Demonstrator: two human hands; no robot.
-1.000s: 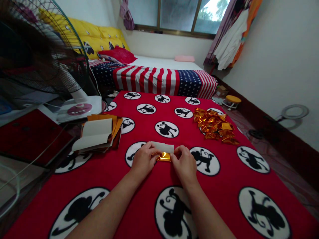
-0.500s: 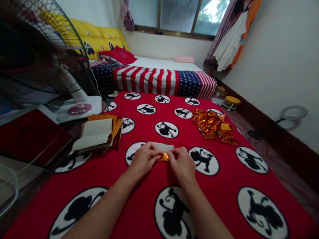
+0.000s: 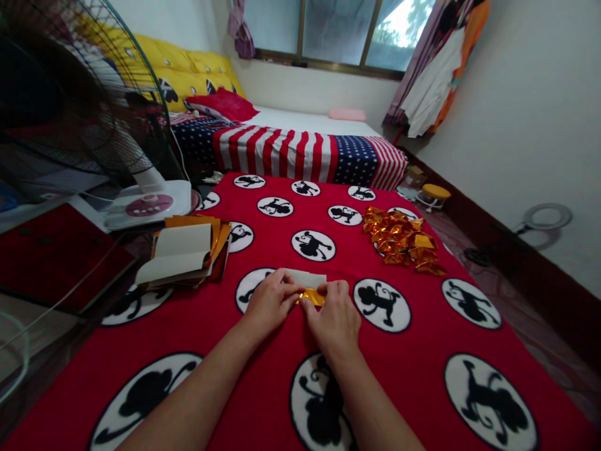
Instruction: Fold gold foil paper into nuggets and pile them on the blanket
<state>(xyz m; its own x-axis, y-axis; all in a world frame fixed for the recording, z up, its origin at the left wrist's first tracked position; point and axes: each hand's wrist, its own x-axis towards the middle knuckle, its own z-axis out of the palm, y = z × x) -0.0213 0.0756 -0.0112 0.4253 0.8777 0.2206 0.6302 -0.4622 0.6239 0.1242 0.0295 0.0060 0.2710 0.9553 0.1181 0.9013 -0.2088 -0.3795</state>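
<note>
A small sheet of gold foil paper [image 3: 312, 297] with a pale back lies partly folded on the red cloth, its shiny strip turned toward me. My left hand [image 3: 272, 297] is closed on the left end of the fold, thumb and fingers pinching it. On the right end, my right hand [image 3: 332, 313] grips the paper, its thumb laid along the gold strip near the middle. To the left sits a stack of gold and pale paper sheets [image 3: 181, 250]. Folded gold foil pieces [image 3: 399, 238] are heaped at the far right of the cloth.
A red cloth with monkey prints [image 3: 225, 388] covers the surface before me. A fan on a white base [image 3: 149, 203] stands at the left, beside a dark red board [image 3: 56, 257]. Beyond are a bed with a striped cover [image 3: 291, 150], a yellow stool [image 3: 436, 191] and a ring light [image 3: 547, 217].
My right hand has shifted slightly, its thumb sliding left along the gold strip and its fingers turning over the paper's right end. The left hand stays in place.
</note>
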